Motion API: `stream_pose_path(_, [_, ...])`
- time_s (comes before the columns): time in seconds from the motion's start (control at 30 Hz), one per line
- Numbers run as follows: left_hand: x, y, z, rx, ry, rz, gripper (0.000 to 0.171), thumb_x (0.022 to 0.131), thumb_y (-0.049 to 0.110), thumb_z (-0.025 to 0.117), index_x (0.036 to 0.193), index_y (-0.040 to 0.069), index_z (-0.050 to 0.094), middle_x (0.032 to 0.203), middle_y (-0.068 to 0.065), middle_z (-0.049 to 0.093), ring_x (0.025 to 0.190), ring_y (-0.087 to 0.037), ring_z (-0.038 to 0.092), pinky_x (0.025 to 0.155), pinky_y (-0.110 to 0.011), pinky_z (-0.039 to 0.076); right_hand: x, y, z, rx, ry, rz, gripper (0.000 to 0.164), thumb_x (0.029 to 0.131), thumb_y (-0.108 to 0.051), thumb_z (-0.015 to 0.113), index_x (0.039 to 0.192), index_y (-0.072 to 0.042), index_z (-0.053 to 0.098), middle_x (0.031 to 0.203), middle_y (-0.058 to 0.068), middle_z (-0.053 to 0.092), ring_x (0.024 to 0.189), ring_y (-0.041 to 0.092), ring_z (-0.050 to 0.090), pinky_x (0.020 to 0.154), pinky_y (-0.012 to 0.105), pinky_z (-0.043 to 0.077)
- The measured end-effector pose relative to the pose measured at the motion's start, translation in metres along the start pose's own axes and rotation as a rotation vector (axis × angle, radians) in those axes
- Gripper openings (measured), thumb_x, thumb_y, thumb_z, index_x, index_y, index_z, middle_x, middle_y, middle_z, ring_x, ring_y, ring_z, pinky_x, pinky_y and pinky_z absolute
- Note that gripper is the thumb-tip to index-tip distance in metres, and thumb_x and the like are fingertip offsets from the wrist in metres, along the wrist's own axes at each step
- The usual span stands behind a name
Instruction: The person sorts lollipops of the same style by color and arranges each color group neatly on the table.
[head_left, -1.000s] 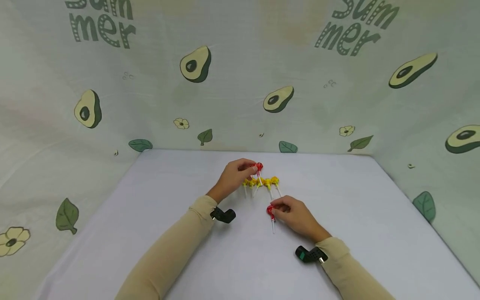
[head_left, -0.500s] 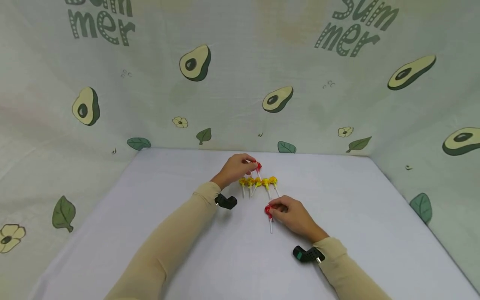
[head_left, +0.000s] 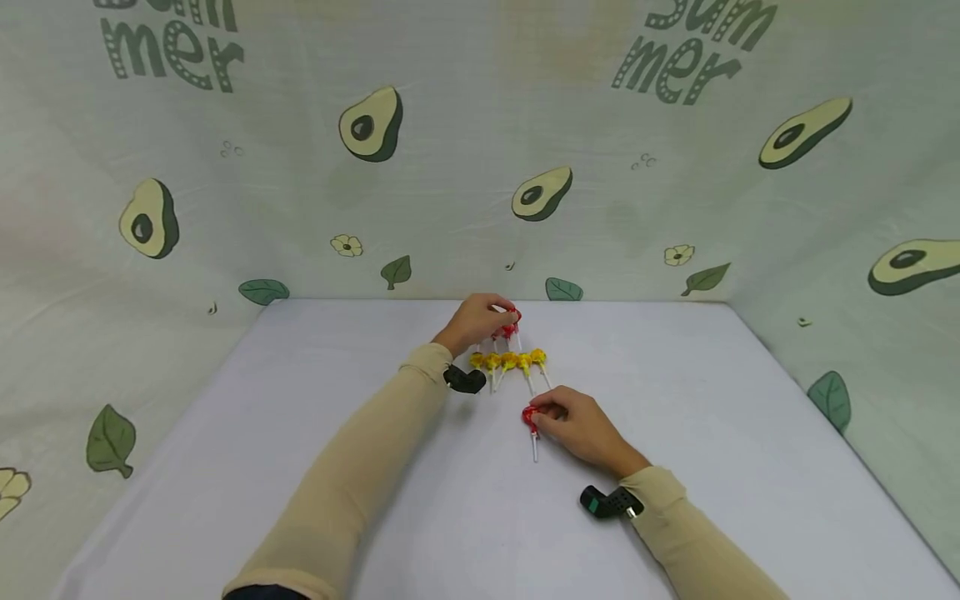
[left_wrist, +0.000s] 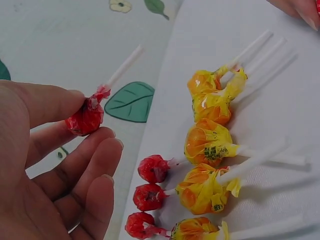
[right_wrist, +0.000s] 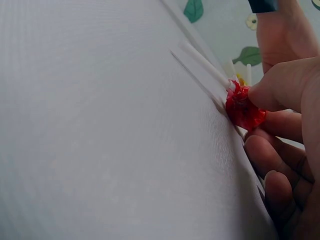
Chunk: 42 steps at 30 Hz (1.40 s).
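My left hand (head_left: 476, 323) pinches a wrapped red lollipop (left_wrist: 86, 119) between thumb and index finger. In the left wrist view it is held apart from the others, with its white stick pointing up and right. Below it, several yellow lollipops (left_wrist: 207, 142) lie in a row, sticks toward the near side. Behind them, red lollipops (left_wrist: 154, 168) lie with their sticks against the yellow ones. My right hand (head_left: 581, 427) pinches another red lollipop (right_wrist: 245, 110) by its head, nearer the front of the row. Its stick points toward me in the head view.
A white cloth covers the table (head_left: 675, 400). Its far edge meets a hanging fabric backdrop (head_left: 450, 183) printed with avocados and leaves. Small black cameras (head_left: 611, 502) are worn on both wrists.
My left hand has moved farther back with its red lollipop, uncovering more of the yellow row. The right hand keeps its grip in nearly the same spot. The head view has shifted slightly.
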<state>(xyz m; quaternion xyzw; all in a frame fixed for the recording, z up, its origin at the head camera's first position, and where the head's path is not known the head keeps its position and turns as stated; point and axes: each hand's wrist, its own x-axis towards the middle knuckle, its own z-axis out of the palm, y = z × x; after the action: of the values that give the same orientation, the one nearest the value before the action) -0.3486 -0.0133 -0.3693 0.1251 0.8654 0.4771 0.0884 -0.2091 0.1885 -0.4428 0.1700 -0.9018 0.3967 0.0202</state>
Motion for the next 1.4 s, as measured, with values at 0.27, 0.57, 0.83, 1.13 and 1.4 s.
stream_pose_path(0.27, [0.007,-0.006,0.009,0.031,0.074,-0.024,0.026,0.086,0.035,0.065,0.108,0.02,0.064,0.094,-0.001,0.06,0.083,-0.025,0.06,0.072,-0.038,0.05,0.002,0.002,0.0,-0.003,0.008,-0.025,0.015,0.085,-0.026,0.067,0.1,-0.025,0.066,0.086,-0.013,0.059,0.075,0.007,0.055,0.066,0.026,0.046])
stream_pose_path(0.57, [0.011,-0.002,0.019,0.137,0.159,-0.068,0.032,0.086,0.041,0.063,0.11,0.02,0.062,0.09,0.002,0.06,0.075,-0.017,0.056,0.061,-0.029,0.046,0.0,0.003,-0.001,-0.004,0.017,-0.055,0.016,0.084,-0.026,0.068,0.1,-0.025,0.067,0.084,-0.013,0.058,0.074,0.006,0.054,0.064,0.025,0.045])
stream_pose_path(0.83, [0.012,0.0,0.024,0.141,0.205,-0.071,0.028,0.087,0.038,0.062,0.109,0.021,0.064,0.09,0.002,0.061,0.074,-0.019,0.055,0.062,-0.031,0.044,0.001,0.002,0.0,-0.003,0.009,-0.037,0.015,0.084,-0.026,0.067,0.1,-0.025,0.067,0.084,-0.013,0.058,0.074,0.007,0.055,0.065,0.025,0.046])
stream_pose_path(1.13, [0.017,-0.006,0.029,0.177,0.235,-0.065,0.028,0.086,0.039,0.063,0.107,0.02,0.065,0.089,0.003,0.062,0.074,-0.018,0.055,0.062,-0.031,0.043,0.002,0.004,0.001,-0.014,0.008,-0.034,0.015,0.085,-0.026,0.067,0.1,-0.027,0.066,0.084,-0.014,0.058,0.074,0.005,0.054,0.065,0.026,0.046])
stream_pose_path(1.4, [0.02,-0.002,0.036,0.293,0.261,-0.105,0.029,0.084,0.04,0.064,0.106,0.02,0.067,0.094,0.002,0.063,0.076,-0.017,0.055,0.064,-0.031,0.042,0.002,0.003,0.001,-0.003,0.02,-0.049,0.014,0.084,-0.025,0.068,0.098,-0.026,0.067,0.082,-0.013,0.058,0.072,0.005,0.055,0.064,0.025,0.045])
